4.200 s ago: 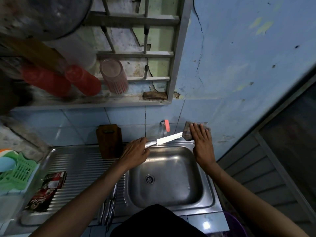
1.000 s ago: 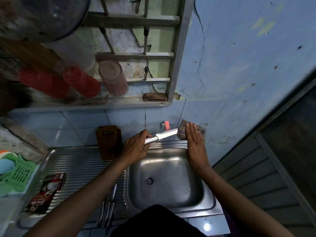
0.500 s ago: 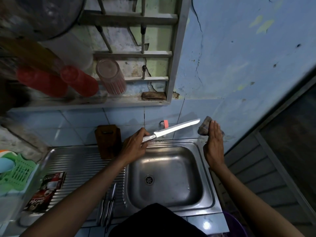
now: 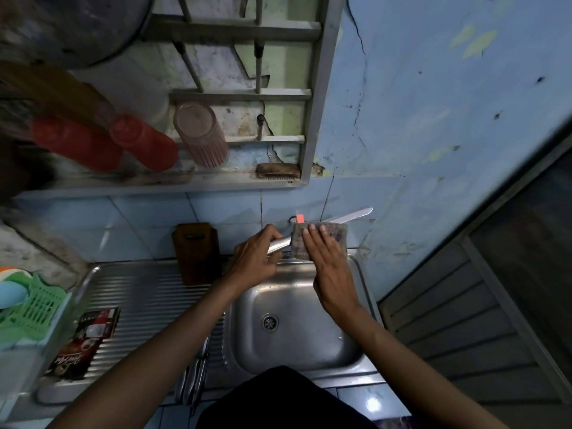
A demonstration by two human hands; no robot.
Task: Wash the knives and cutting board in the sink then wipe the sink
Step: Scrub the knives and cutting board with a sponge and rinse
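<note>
At the far left edge of the frame a green basket [image 4: 32, 308] sits beside the steel draining board [image 4: 148, 292], and a dark printed packet [image 4: 82, 345] lies on the ribbed metal just right of it. Along the lower edge of the draining board, near the basin, more knives [image 4: 195, 379] lie side by side. Above, in the upper left, red cups [image 4: 123, 144] and a pink ribbed tumbler [image 4: 201, 134] lie tipped on a window ledge, with a scrubbing brush [image 4: 278, 170] further right on the same ledge. A brown cutting board [image 4: 198, 253] stands upright against the tiled wall, left of centre. Next to it the left hand [image 4: 255, 258] has its fingers curled round the handle of a knife [image 4: 351, 215], held above the back rim of the sink [image 4: 297, 332], the blade slanting up to the right. The right hand [image 4: 328, 267] presses a sponge [image 4: 320, 239] onto the blade with straight fingers; whether the thumb wraps behind it cannot be told. A tap with a red handle [image 4: 299, 218] shows just behind the sponge.
</note>
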